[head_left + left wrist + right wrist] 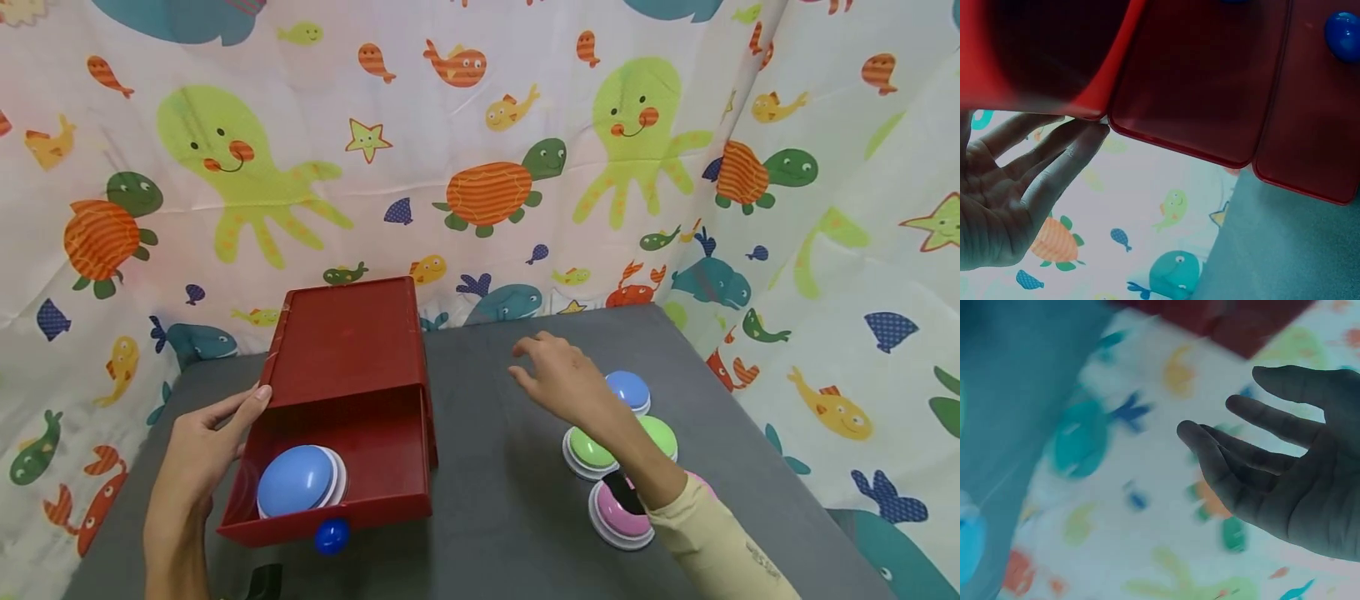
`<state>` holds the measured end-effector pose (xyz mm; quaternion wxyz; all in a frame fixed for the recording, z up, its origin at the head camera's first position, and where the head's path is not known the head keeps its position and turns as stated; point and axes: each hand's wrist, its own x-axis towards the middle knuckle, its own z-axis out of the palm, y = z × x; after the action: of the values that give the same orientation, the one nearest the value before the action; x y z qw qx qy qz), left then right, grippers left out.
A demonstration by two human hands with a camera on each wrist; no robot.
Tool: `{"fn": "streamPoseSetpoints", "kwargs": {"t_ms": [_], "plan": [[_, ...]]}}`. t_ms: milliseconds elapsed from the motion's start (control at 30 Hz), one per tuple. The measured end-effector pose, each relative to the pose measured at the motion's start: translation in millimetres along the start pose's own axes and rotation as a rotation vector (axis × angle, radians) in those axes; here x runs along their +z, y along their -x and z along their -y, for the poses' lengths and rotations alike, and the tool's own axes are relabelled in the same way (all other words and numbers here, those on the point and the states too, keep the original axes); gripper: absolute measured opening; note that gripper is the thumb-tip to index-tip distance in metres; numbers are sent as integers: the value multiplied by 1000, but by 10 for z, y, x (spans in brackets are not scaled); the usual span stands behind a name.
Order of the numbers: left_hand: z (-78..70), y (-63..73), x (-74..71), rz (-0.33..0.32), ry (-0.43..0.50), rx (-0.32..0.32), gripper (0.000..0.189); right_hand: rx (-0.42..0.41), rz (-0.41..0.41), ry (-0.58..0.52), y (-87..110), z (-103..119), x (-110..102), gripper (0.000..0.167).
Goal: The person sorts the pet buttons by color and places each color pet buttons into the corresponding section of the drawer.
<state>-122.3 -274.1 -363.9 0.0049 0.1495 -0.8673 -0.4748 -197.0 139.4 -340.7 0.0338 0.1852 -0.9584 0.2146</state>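
Note:
A red box (345, 342) stands at the left of the table in the head view, its drawer (390, 442) pulled out toward me. In the drawer lies a blue dome-shaped push button (296, 479) on a white base. A round blue knob (332, 537) sits on the drawer's front. My left hand (198, 450) touches the box's left edge near the drawer opening. The left wrist view shows its fingers (1063, 175) fairly straight against the box's side. Over the table, right of the box, my right hand (558, 375) hovers with loosely bent fingers and holds nothing.
Right of the box, partly behind my right forearm, are a blue button (628, 390), green buttons (588, 450) and pink buttons (618, 512), all with white bases. A curtain (420, 125) printed with sea animals borders the grey table (480, 517) at the back and sides.

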Motion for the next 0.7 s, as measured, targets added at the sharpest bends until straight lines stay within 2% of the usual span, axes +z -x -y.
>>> {"fn": "streamPoseSetpoints", "kwargs": {"t_ms": [167, 333, 467, 533, 700], "plan": [[-2, -1, -6, 1, -2, -3, 85, 81, 110, 153, -113, -663, 93, 35], [-3, -12, -25, 10, -2, 11, 83, 232, 262, 204, -159, -1173, 202, 44], [4, -20, -34, 20, -6, 13, 82, 310, 338, 196, -156, -1435, 298, 59], [12, -19, -35, 19, -4, 8, 82, 324, 351, 195, -158, -1534, 336, 66], [27, -6, -30, 21, 4, -3, 83, 321, 381, 199, -171, -1714, 385, 68]]}}
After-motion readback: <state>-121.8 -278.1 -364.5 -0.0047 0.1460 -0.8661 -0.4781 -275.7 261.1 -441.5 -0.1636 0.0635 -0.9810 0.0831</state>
